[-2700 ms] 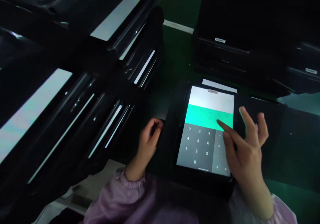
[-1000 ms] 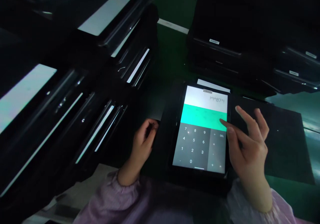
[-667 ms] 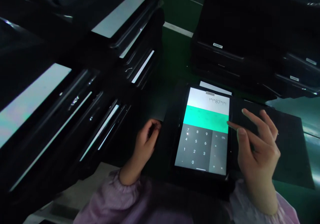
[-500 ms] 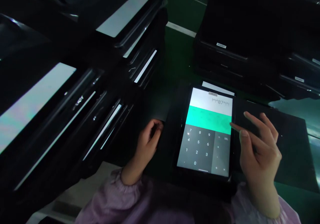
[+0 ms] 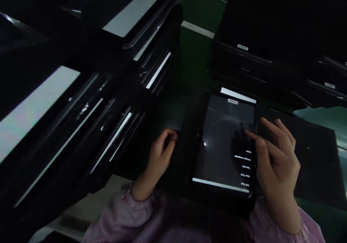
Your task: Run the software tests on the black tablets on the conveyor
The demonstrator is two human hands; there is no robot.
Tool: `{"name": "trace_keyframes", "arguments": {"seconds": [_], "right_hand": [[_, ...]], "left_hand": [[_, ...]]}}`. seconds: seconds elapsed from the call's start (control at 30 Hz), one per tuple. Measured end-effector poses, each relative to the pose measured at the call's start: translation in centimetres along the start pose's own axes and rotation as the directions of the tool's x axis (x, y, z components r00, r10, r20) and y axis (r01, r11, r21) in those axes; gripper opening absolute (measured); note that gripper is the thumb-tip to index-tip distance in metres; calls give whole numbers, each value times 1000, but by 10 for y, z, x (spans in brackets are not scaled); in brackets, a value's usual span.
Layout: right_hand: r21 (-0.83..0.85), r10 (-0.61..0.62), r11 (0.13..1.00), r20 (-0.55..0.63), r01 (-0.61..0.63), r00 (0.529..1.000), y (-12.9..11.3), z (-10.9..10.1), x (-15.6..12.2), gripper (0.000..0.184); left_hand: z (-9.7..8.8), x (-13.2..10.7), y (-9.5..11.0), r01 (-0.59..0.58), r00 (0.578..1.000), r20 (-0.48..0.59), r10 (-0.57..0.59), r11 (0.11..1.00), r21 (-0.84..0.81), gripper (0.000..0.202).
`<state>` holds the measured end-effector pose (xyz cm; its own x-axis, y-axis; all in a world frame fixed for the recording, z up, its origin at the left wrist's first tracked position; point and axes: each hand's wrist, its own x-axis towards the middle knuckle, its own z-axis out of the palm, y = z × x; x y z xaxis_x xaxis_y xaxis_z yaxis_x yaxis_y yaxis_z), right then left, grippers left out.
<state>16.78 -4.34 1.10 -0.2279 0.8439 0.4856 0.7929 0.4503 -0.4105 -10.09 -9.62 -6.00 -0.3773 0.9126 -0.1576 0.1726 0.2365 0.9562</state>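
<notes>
A tablet point(image 5: 217, 145) lies flat in a black holder on a dark mat. Its screen is dark grey, with a short column of white menu text at the lower right and a thin white bar along the near edge. My right hand point(image 5: 273, 160) hovers at the screen's right edge; its forefinger points left over the glass and the other fingers are spread. My left hand point(image 5: 159, 156) rests curled at the left edge of the black holder, fingers bent inward against it. Both wrists are in pale purple sleeves.
Stacks of black trays point(image 5: 89, 91) holding more screens rise at the left and far left. More black trays with small white labels point(image 5: 257, 59) are stacked behind and to the right. A dark mat point(image 5: 314, 156) covers the green bench. A white slip point(image 5: 238, 95) lies behind the tablet.
The tablet's screen has gone from the calculator, with its green band and keypad, to a dark page with white menu text. My right forefinger stays by the screen's right edge. My left hand has not moved.
</notes>
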Motion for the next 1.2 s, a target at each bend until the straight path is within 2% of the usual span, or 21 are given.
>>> {"name": "trace_keyframes", "arguments": {"seconds": [0.23,0.7,1.07,1.2], "right_hand": [[54,-43,998,2,43,999,1,-5,1,26],[138,-188,972,-30,190,982,20,-29,-39,30],[146,-290,947,17,285,957,10,-34,-44,26],[151,-258,956,16,252,966,12,-36,-50,28]], "left_hand": [[-1,-1,1,8,1000,-3,-8,1000,2,15],[1,-1,1,24,1000,-18,-24,1000,10,20],[-1,-1,-2,18,999,-35,-17,999,40,20],[0,-1,-4,19,999,-35,-17,999,45,22]]}}
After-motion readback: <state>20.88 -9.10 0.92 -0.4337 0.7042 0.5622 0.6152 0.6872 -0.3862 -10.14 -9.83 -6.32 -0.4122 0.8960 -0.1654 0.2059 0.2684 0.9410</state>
